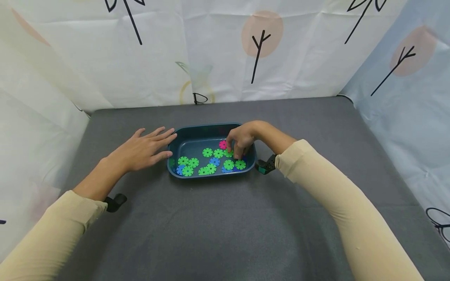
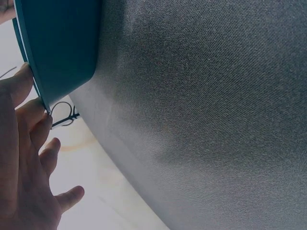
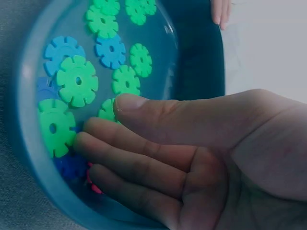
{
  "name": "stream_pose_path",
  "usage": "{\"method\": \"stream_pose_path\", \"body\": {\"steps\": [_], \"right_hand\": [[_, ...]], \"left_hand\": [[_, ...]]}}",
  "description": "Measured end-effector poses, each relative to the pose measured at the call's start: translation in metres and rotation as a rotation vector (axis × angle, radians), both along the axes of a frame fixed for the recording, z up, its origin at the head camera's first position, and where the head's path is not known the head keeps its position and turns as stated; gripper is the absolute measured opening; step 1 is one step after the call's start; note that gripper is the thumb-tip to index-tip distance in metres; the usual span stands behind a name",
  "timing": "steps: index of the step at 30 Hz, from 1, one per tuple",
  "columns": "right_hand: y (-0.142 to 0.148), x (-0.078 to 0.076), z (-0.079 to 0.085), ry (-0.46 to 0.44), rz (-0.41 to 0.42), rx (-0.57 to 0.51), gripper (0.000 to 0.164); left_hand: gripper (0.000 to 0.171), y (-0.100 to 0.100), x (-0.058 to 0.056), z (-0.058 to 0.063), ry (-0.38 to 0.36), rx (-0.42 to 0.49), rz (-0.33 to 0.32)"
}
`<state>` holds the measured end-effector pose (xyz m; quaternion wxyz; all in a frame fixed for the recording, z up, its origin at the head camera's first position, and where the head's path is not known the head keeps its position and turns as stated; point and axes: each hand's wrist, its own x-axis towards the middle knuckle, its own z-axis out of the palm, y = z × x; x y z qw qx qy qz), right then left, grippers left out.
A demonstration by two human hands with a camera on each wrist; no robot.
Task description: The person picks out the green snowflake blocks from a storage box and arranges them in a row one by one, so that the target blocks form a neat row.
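Note:
A dark teal plastic tub (image 1: 204,176) holds several flat notched discs, each with a hole in the middle. Most are green discs (image 3: 77,81), with some blue discs (image 3: 111,50) and a pink disc (image 1: 222,144) among them. My left hand (image 1: 149,149) is spread at the tub's left end, fingertips at the rim, as the left wrist view also shows. Inside the tub's right end, my right hand (image 1: 243,139) reaches down over the discs. In the right wrist view its thumb and fingers stand apart, fingertips close to green discs; no disc is visibly held.
The tub stands on a table with a grey cloth (image 1: 218,226). White printed sheets (image 1: 218,50) hang behind the table and at its sides. A dark wrist strap (image 1: 266,164) shows below the right forearm, another strap (image 1: 116,203) below the left.

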<state>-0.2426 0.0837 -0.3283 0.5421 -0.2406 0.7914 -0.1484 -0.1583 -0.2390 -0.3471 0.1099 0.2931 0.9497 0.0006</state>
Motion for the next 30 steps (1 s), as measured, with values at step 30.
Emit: {"method": "stream_pose_path", "body": {"steps": [30], "right_hand": [[-0.010,0.019,-0.004,0.040,0.120,0.112,0.030]], "left_hand": [[0.067,-0.002,0.001,-0.002,0.000,0.028,-0.012]]}}
